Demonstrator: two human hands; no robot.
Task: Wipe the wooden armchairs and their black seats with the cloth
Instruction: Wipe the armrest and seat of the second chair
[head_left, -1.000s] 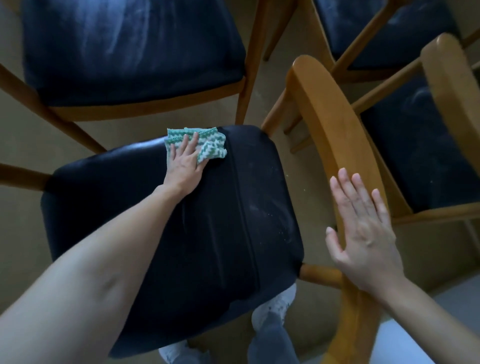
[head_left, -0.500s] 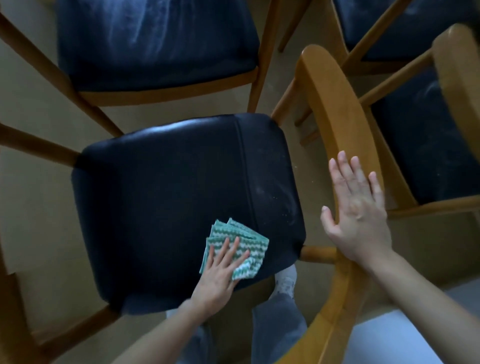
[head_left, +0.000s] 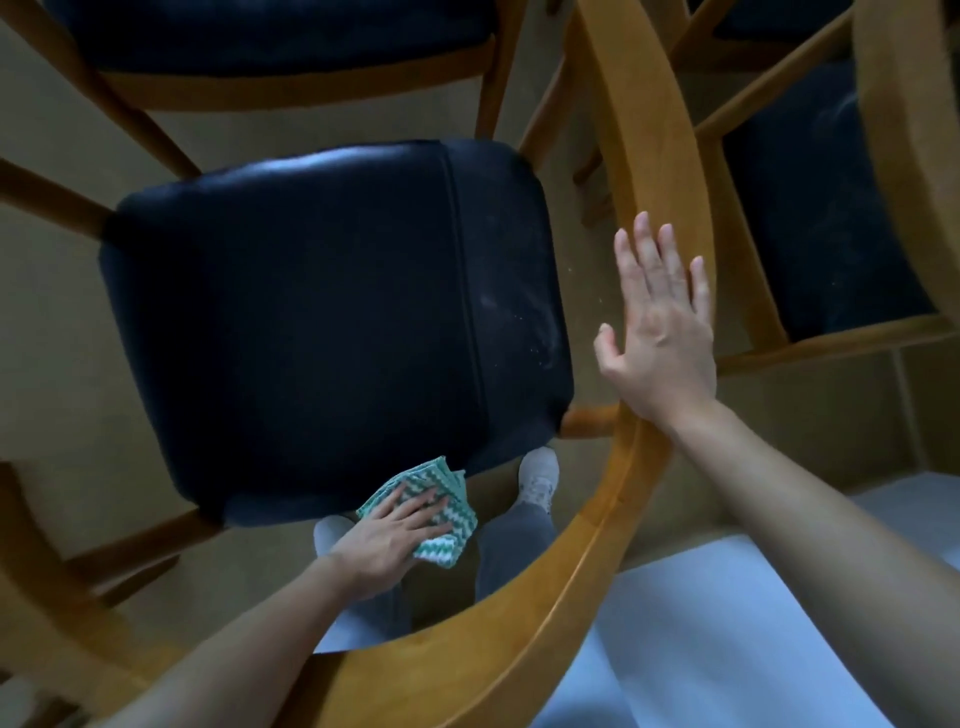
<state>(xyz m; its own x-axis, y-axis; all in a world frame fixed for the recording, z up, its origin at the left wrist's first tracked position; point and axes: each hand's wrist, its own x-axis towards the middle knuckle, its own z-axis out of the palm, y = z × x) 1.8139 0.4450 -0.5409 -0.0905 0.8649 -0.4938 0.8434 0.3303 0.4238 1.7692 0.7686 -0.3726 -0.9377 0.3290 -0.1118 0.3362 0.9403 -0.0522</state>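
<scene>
A black cushioned seat (head_left: 322, 322) fills the middle of the view, with pale dust specks near its right edge. My left hand (head_left: 387, 538) lies flat on a folded green-and-white cloth (head_left: 436, 499) at the seat's near edge, and part of the cloth hangs off that edge. The curved wooden armrest and back rail (head_left: 639, 145) of this armchair runs down the right side. My right hand (head_left: 660, 332) rests on that rail with fingers straight and spread.
A second black-seated wooden chair (head_left: 291, 83) stands beyond, and a third (head_left: 831, 218) is at the right. Wooden legs and rails cross the tan floor (head_left: 47, 322). My feet (head_left: 540, 478) stand under the near edge of the seat.
My left hand drew the cloth from the far edge of the seat back to its near edge, partly off the cushion. My right hand stayed on the wooden rail.
</scene>
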